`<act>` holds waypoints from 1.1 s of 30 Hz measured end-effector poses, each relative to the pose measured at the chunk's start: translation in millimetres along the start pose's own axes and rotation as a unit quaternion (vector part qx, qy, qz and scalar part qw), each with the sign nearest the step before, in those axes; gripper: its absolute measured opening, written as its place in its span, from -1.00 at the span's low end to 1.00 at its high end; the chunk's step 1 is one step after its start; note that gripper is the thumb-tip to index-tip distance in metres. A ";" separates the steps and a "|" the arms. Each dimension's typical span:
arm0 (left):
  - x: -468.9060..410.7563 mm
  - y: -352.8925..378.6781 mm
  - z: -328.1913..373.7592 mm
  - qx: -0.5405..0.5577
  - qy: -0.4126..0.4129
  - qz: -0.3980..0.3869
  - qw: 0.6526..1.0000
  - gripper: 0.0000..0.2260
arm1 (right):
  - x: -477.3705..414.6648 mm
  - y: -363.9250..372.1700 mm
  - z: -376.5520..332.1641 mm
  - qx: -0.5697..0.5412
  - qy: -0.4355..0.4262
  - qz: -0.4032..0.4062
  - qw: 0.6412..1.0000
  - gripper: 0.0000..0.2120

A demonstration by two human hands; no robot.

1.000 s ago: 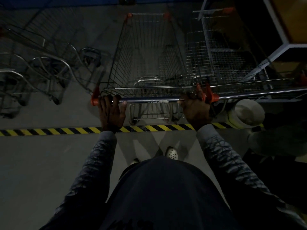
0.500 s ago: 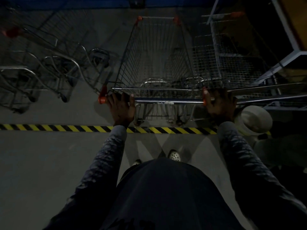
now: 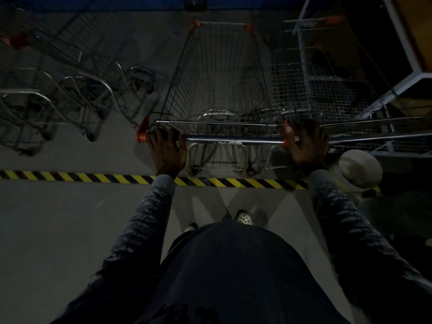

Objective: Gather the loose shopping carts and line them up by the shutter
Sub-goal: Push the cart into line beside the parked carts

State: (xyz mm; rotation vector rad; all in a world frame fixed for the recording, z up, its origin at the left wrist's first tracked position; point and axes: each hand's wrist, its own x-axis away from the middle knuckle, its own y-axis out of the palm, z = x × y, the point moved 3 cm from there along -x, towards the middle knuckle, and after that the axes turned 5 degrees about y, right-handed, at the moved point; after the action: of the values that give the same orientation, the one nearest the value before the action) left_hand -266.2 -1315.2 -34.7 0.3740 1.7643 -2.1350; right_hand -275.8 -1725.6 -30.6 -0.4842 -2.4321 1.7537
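Mid-task: cart [image 3: 222, 90] at 12 o'clock, past tape [image 3: 93, 177], just beside parked cart [image 3: 327, 78] at 1. Left hand [image 3: 167, 150] and right hand [image 3: 306, 146] wrapped round handle [image 3: 233, 139]. Loose carts [image 3: 58, 90] at 10 not yet gathered.

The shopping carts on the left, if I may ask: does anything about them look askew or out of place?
Yes. The carts on the left stand at a slant, out of line with the shopping cart held by the left hand and right hand and the cart to its right, which sit parallel.
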 end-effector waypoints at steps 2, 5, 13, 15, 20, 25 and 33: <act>-0.1 -1.5 1.9 -0.002 0.002 0.006 1.000 -0.67 | 0.2 1.1 1.5 0.009 -0.014 -0.011 1.000 -0.39; -2.4 -3.2 9.2 -0.004 -0.015 -0.004 1.000 -0.69 | 2.6 2.7 -1.0 0.020 -0.016 -0.019 0.999 -0.41; -9.3 2.9 58.4 0.060 0.099 -0.074 0.991 -0.66 | -7.9 -0.4 13.2 0.039 -0.045 -0.038 0.998 -0.30; -6.3 3.1 62.2 0.051 0.102 -0.073 0.991 -0.62 | -14.9 -4.5 24.4 0.060 -0.028 -0.017 0.998 -0.26; -4.8 2.7 58.7 0.035 0.112 -0.066 0.991 -0.64 | -16.4 -13.5 22.9 0.069 0.011 0.047 0.996 -0.55; -3.7 2.5 60.9 0.022 0.107 -0.073 0.991 -0.65 | -27.2 -4.2 5.4 0.013 0.040 0.054 0.998 -0.47; -5.3 2.7 56.0 0.006 0.115 -0.051 0.992 -0.63 | -53.4 -5.9 0.7 -0.126 0.030 -0.105 0.986 -0.44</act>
State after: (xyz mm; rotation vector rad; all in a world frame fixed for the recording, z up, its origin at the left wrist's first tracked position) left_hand -259.4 -1370.1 -24.2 0.5645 1.9348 -2.2510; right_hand -226.8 -1744.7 -20.0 -0.2836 -2.5671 1.3408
